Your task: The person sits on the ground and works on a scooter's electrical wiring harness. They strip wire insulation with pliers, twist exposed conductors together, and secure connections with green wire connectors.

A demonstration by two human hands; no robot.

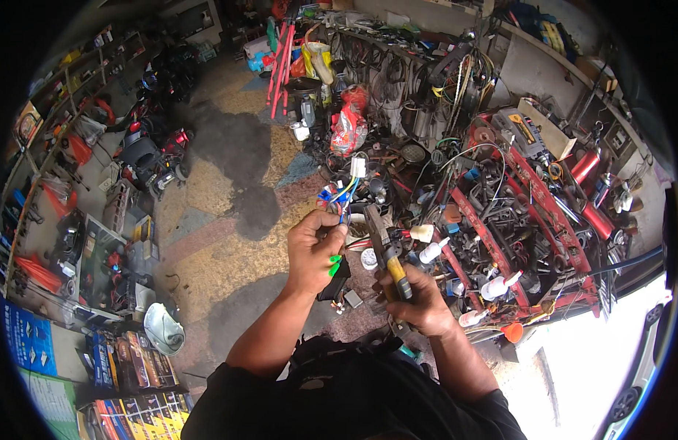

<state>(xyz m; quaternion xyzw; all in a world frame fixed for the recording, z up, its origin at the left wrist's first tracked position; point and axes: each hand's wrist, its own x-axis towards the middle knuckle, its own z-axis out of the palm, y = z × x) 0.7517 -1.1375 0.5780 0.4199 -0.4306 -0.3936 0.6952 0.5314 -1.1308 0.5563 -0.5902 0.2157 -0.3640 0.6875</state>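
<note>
My left hand [313, 246] is closed on a bundle of thin wires [348, 196] in blue, yellow and other colours, with a white plastic connector [358, 167] at their upper end. Green pieces [334, 265] show beside its fingers; I cannot make out what they are. Just to the right, my right hand [414, 301] grips pliers [396, 272] with yellow on the handle, their metal jaws pointing up toward the wires without visibly closing on them. A small white round object [368, 258] lies below, between my hands.
A cluttered red metal rack [493, 264] of tools, bottles and parts fills the right. Scooters [148, 158] stand along the left beside shelves [67, 99]. Stacked boxes [130, 363] sit lower left. The patchy floor [196, 213] stretches back. Red bars [280, 62] lean at the back.
</note>
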